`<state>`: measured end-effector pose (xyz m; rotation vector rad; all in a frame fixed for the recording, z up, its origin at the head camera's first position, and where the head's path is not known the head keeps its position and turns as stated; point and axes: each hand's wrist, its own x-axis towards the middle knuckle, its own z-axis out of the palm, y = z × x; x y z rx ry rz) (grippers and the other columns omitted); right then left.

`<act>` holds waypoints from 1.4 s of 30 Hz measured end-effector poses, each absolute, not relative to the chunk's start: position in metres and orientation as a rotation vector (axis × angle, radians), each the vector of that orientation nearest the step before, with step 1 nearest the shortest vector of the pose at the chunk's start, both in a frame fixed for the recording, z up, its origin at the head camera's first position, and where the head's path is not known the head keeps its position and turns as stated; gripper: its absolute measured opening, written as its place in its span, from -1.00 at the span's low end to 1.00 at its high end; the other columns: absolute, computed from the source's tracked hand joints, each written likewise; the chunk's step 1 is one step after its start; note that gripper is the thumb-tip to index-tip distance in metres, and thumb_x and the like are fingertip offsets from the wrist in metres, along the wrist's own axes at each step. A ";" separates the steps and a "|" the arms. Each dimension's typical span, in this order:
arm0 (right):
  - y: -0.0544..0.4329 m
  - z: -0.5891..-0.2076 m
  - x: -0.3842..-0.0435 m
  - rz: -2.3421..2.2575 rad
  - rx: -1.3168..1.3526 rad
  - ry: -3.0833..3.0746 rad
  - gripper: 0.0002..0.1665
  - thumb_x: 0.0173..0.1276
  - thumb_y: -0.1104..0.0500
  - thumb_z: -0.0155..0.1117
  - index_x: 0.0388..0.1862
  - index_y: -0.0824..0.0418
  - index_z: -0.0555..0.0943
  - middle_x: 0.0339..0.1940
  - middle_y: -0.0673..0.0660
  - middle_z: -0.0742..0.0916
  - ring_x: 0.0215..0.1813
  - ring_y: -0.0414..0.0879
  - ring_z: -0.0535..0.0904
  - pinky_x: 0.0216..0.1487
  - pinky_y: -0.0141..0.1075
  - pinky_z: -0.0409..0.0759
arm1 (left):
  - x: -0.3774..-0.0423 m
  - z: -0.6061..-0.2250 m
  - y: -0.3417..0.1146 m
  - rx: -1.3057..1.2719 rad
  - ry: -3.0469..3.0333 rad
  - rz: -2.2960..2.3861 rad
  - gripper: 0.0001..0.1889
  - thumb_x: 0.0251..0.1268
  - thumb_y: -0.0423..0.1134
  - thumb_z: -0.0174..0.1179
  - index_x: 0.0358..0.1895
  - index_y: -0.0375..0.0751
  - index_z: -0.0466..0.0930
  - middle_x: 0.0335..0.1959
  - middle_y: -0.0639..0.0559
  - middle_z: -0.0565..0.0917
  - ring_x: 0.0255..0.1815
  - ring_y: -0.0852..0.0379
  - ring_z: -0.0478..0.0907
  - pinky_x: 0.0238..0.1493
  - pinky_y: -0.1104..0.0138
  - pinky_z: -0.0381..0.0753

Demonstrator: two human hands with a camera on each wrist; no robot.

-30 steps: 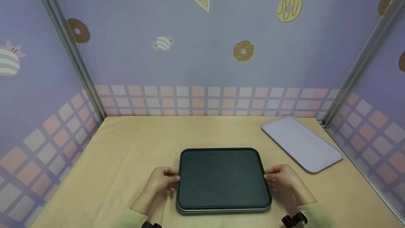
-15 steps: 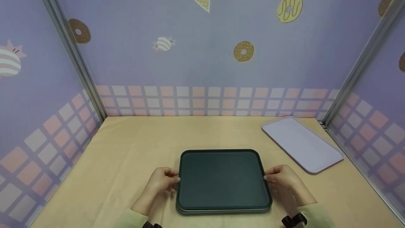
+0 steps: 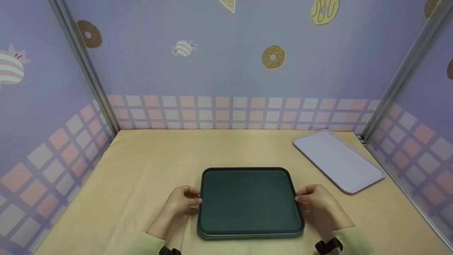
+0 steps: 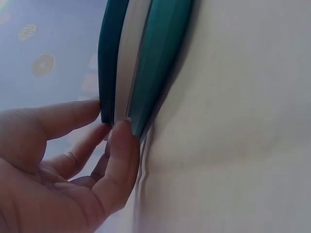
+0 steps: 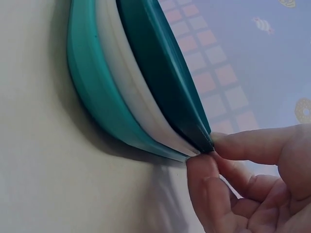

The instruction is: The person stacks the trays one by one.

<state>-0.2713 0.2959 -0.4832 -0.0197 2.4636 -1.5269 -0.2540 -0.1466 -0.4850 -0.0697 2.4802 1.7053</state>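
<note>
In the head view, a dark green rectangular tray (image 3: pixel 250 202) lies on top of a stack at the near middle of the table. Below it, the wrist views show the edge of a white tray (image 5: pixel 124 73) and, lowest, a teal tray (image 5: pixel 85 73). My left hand (image 3: pixel 182 201) pinches the dark green tray at its left edge; in the left wrist view the fingertips also touch the lower trays' edges. On the opposite side, my right hand (image 3: pixel 315 197) pinches the dark green tray's right edge, with a fingertip against the edges below.
A pale lilac tray (image 3: pixel 338 161) lies at an angle at the back right of the table, apart from the stack. Yellowish cloth (image 3: pixel 152 159) covers the table. Patterned panels (image 3: pixel 226 71) and metal posts (image 3: pixel 85 67) enclose the back and sides.
The dark green tray has settled very slightly, its far edge now a little lower in the head view. Both hands stay at its sides, almost still.
</note>
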 end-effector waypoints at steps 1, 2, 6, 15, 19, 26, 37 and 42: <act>0.296 -0.483 -0.271 -1.530 -0.010 2.456 -0.71 0.36 0.36 0.33 -0.03 0.58 0.62 -0.38 0.07 0.70 -0.41 -0.14 0.61 -0.42 -0.29 0.64 | -0.255 -0.486 -0.147 -0.067 2.454 1.718 -0.63 0.23 -0.52 0.34 0.12 -0.48 0.59 -0.08 -0.29 0.67 -0.20 0.04 0.66 -0.21 0.16 0.79; 0.296 -0.483 -0.272 -1.526 -0.003 2.455 -0.66 0.36 0.35 0.33 0.02 0.59 0.60 -0.34 0.10 0.72 -0.39 -0.14 0.63 -0.40 -0.29 0.66 | -0.256 -0.487 -0.148 -0.063 2.416 1.739 -0.56 0.25 -0.53 0.33 0.20 -0.49 0.54 -0.01 -0.34 0.65 -0.16 0.01 0.69 -0.15 0.11 0.80; 0.299 -0.483 -0.273 -1.483 -0.028 2.458 -0.49 0.38 0.30 0.33 0.18 0.63 0.54 -0.22 0.13 0.76 -0.31 -0.18 0.68 -0.32 -0.31 0.70 | -0.258 -0.491 -0.151 -0.004 2.289 1.796 -0.35 0.30 -0.54 0.28 0.46 -0.52 0.31 0.25 -0.52 0.54 0.03 -0.17 0.73 0.05 -0.02 0.76; 0.313 -0.488 -0.277 -1.505 -0.040 2.305 -0.40 0.45 0.21 0.33 0.30 0.59 0.49 -0.09 0.08 0.82 -0.16 -0.19 0.75 -0.12 -0.27 0.76 | -0.259 -0.493 -0.154 0.034 2.235 1.815 -0.38 0.34 -0.51 0.28 0.45 -0.49 0.36 0.31 -0.48 0.53 -0.01 0.00 0.73 0.00 0.04 0.79; 0.317 -0.490 -0.279 -1.549 -0.023 2.219 -0.33 0.44 0.16 0.36 0.35 0.58 0.45 0.00 0.12 0.80 -0.04 -0.11 0.76 0.03 -0.21 0.77 | -0.259 -0.494 -0.155 0.055 2.259 1.796 -0.39 0.32 -0.51 0.29 0.44 -0.48 0.39 0.30 -0.46 0.56 0.00 0.03 0.72 -0.04 0.07 0.80; 0.320 -0.493 -0.283 -1.577 -0.002 2.159 -0.30 0.44 0.13 0.38 0.38 0.54 0.45 -0.04 0.04 0.80 -0.04 -0.17 0.75 0.07 -0.23 0.75 | -0.260 -0.494 -0.155 0.037 2.232 1.809 -0.39 0.31 -0.52 0.30 0.43 -0.45 0.40 0.29 -0.45 0.56 -0.10 0.09 0.70 -0.10 0.11 0.80; 0.331 -0.488 -0.285 -1.696 0.005 2.022 -0.28 0.52 0.08 0.29 0.46 0.51 0.37 -0.08 0.02 0.84 -0.12 -0.12 0.81 -0.10 -0.29 0.76 | -0.261 -0.494 -0.155 0.013 2.202 1.811 -0.38 0.31 -0.53 0.28 0.45 -0.45 0.39 0.30 -0.42 0.56 -0.12 0.12 0.70 -0.09 0.12 0.80; 0.345 -0.479 -0.284 -1.912 0.050 1.948 -0.25 0.56 0.10 0.25 0.52 0.49 0.28 0.02 0.05 0.82 0.00 -0.10 0.80 0.02 -0.29 0.76 | -0.260 -0.495 -0.155 0.024 2.178 1.838 -0.38 0.32 -0.54 0.27 0.45 -0.47 0.37 0.31 -0.45 0.54 -0.10 0.10 0.70 -0.08 0.12 0.80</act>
